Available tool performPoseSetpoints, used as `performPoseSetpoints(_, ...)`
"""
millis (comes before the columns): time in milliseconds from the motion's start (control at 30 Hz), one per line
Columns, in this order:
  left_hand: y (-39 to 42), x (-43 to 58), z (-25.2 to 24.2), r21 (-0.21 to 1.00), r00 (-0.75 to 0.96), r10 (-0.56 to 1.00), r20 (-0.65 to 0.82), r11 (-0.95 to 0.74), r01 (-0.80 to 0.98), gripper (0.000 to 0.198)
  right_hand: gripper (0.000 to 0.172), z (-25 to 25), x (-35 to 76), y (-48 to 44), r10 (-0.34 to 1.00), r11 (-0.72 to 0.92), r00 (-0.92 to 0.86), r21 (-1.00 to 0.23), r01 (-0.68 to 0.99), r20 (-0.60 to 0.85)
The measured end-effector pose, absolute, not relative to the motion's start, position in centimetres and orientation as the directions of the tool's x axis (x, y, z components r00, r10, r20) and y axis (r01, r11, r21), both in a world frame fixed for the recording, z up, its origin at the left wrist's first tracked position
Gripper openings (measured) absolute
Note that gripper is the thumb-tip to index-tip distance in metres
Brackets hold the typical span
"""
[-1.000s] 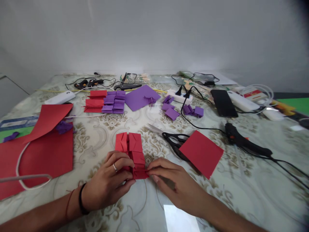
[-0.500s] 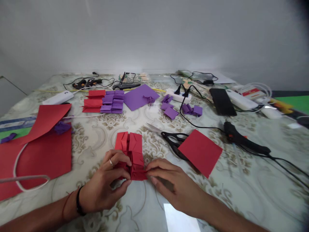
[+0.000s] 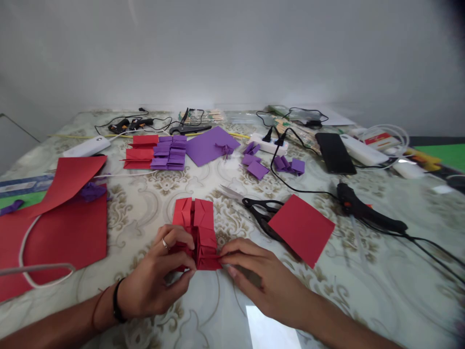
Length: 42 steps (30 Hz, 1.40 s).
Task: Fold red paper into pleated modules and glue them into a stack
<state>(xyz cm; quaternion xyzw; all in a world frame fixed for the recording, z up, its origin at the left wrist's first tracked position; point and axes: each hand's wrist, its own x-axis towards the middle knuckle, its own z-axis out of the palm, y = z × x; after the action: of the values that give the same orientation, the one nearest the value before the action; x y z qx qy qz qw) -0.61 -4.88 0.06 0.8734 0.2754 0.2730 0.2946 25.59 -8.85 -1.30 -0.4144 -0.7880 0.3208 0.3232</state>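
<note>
A folded red paper piece [image 3: 206, 237] with a slit down its middle lies on the patterned tabletop between my hands. The fingers and thumb of my left hand [image 3: 160, 271], which wears a ring, pinch its near left flap. From the other side my right hand [image 3: 257, 276] grips the near right edge between thumb and fingertips. Just beyond and to the right are black-handled scissors [image 3: 262, 215], partly covered by a red paper square [image 3: 302, 230].
Large red sheets [image 3: 72, 237] lie left with a white cable over them. Folded red pieces [image 3: 140, 159] and purple pieces [image 3: 170, 154] sit farther back. A glue gun [image 3: 366, 211], black phone [image 3: 334, 152] and power strip [image 3: 269, 143] are at the right and back.
My left hand has shifted very slightly to the left on the folded red paper. My right hand stays in place, and the things around have not moved.
</note>
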Motion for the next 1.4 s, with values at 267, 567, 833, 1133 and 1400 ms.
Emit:
performPoseSetpoints(267,-5.0,-1.7,0.4,0.712,0.665,0.664,0.342,-0.645,0.277,0.020,0.022,-1.2,25.5,-8.9,0.860,0.449,-0.452,-0.773,0.449,0.237)
performPoseSetpoints(567,-2.4,-2.4,0.1,0.630,0.453,0.750,0.482,-0.656,0.415,0.028,0.021,-1.2,25.6,-8.9,0.862,0.442,-0.453,-0.777,0.448,0.229)
performPoseSetpoints(833,0.8,-3.9,-0.4,0.617,0.354,0.805,0.475,-0.592,0.518,0.012,0.022,-1.3,25.6,-9.0,0.858,0.446,-0.462,-0.768,0.459,0.222)
performPoseSetpoints(1133,-1.8,-3.1,-0.3,0.697,0.683,0.667,0.298,-0.641,0.321,0.041,0.023,-1.0,25.5,-8.7,0.872,0.432,-0.434,-0.775,0.461,0.227)
performPoseSetpoints(1400,-1.5,-3.7,0.1,0.656,0.684,0.651,0.328,-0.678,0.331,0.047,0.020,1.7,23.7,-9.9,0.846,0.534,-0.340,-0.649,0.542,0.411)
